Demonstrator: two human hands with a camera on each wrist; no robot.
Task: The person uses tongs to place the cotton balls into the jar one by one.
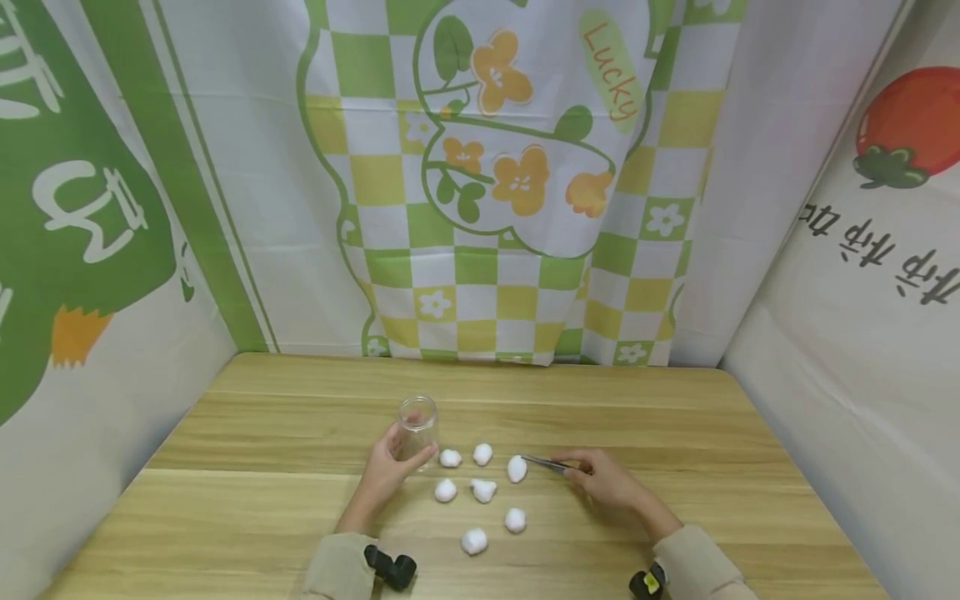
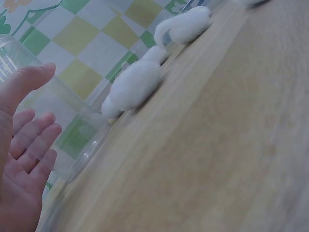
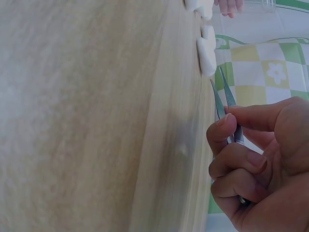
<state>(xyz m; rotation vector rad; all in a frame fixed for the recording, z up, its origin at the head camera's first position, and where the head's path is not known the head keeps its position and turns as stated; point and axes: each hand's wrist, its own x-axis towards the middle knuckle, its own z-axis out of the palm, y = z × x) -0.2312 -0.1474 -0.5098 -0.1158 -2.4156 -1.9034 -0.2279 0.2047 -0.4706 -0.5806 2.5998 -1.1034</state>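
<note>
My left hand (image 1: 384,473) holds a clear glass jar (image 1: 418,435) that stands upright on the table, thumb on the near side and fingers round the far side. No cotton shows inside the jar. Between the thumb and fingers of my right hand (image 1: 609,483) is a pair of metal tweezers (image 3: 229,96), with the tips slightly apart. These tips are right at the edge of a white cotton ball (image 1: 517,469), the rightmost of the upper ones. More cotton balls, such as one beside the jar (image 1: 450,458), lie spread between my hands.
Under everything is a wood-grain table (image 1: 247,517). A green and yellow checked curtain (image 1: 480,325) hangs along its back edge, and printed cloth walls rise at left and right. Two cotton balls (image 1: 474,541) (image 1: 515,521) lie nearer the front.
</note>
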